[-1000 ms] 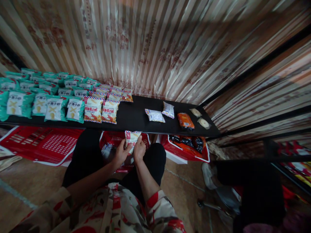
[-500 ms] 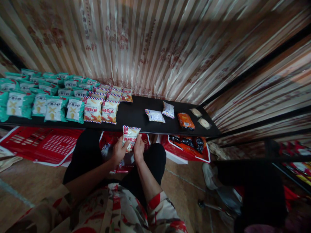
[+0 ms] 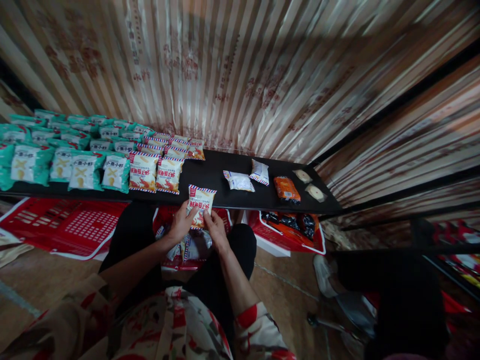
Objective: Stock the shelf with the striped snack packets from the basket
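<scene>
Between my two hands is a white snack bag (image 3: pixel 201 200) with red lettering and striped ends, held upright just in front of the shelf edge. My left hand (image 3: pixel 182 221) grips its left side, thumb on the front. On its lower right, my right hand (image 3: pixel 216 227) pinches the bag with the thumb across the front. Matching snack bags (image 3: pixel 168 175) stand in rows on the black shelf (image 3: pixel 202 172), left of the held one. Below my hands, a red basket (image 3: pixel 160 214) between my knees contains more bags, partly hidden by my arms.
Teal snack bags (image 3: pixel 85 170) fill the shelf's left end. Two white packets (image 3: pixel 240 181), an orange pack (image 3: pixel 287 189) and two round pale items (image 3: pixel 315 192) lie toward the right. Red baskets (image 3: pixel 93 225) stand below. Another person's leg (image 3: pixel 405 295) is at right.
The held bag has moved up slightly toward the shelf and sits more upright. My right hand has shifted from the bag's right edge to its lower front.
</scene>
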The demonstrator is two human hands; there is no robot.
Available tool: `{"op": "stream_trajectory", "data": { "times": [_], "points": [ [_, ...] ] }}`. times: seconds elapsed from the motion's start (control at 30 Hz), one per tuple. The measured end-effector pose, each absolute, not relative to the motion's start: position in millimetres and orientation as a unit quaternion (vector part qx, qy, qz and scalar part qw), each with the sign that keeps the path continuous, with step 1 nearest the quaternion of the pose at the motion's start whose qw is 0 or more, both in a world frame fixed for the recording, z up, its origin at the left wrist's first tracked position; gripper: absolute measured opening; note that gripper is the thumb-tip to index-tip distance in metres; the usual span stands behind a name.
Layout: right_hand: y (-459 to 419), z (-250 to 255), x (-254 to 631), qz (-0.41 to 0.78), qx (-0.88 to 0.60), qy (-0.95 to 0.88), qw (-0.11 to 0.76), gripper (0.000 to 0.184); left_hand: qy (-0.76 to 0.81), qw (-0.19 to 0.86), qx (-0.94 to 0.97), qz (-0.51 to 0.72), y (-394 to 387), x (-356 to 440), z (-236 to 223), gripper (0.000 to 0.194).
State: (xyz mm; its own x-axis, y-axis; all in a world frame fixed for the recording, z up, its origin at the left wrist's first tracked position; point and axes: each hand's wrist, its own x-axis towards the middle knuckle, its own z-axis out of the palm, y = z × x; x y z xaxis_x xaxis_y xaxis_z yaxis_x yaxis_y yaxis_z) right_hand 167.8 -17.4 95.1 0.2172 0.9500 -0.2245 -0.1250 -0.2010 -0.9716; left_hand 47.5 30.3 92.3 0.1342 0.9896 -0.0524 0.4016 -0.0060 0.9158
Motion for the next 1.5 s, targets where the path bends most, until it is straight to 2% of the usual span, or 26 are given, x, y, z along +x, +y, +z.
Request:
{"op": "stream_trajectory", "data": {
  "times": [0.2, 0.77, 1.3, 1.5],
  "points": [
    [-14, 114, 171, 0.599, -0.495, -0.304, 0.551, 0.05, 0.561, 0.442, 0.605, 0.352, 40, 48, 94, 0.037],
    [11, 102, 179, 0.509, -0.549, -0.345, 0.566, 0.04, 0.517, 0.495, 0.587, 0.378, 50, 48, 98, 0.041],
    [51, 106, 189, 0.465, -0.581, -0.408, 0.528, 0.041, 0.56, 0.387, 0.629, 0.374, 80, 61, 93, 0.04],
    [70, 107, 196, 0.388, -0.641, -0.449, 0.488, 0.041, 0.582, 0.355, 0.643, 0.351, 95, 69, 99, 0.04]
  ]
}}
